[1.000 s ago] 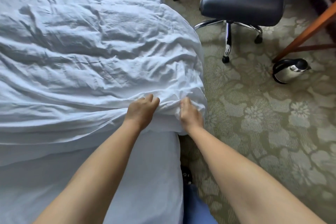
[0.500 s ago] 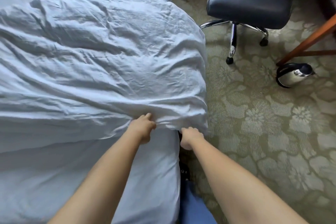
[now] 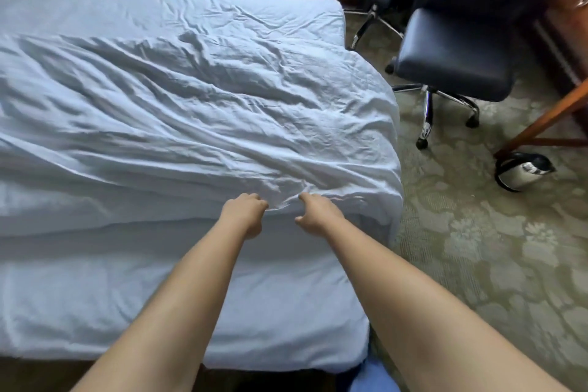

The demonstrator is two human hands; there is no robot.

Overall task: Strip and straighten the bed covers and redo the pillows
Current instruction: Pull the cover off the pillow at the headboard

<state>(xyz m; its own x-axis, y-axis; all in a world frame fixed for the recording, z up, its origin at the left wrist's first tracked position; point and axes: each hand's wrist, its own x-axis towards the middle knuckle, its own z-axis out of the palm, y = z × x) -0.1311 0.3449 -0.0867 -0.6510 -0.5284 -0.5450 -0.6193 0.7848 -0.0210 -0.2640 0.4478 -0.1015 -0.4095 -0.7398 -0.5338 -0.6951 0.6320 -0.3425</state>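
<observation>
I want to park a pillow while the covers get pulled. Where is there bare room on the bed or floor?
Two free strips of bare sheet: one past the duvet's far edge, one between both hands and the near mattress edge. The left hand and right hand pinch the duvet's hem. Carpet right of the bed is open; it is crowded near the office chair and kettle.

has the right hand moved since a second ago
Yes. The right hand was beside the mattress's right edge half a second ago; now it lies further left, over the bed, gripping the duvet hem near the left hand.
</observation>
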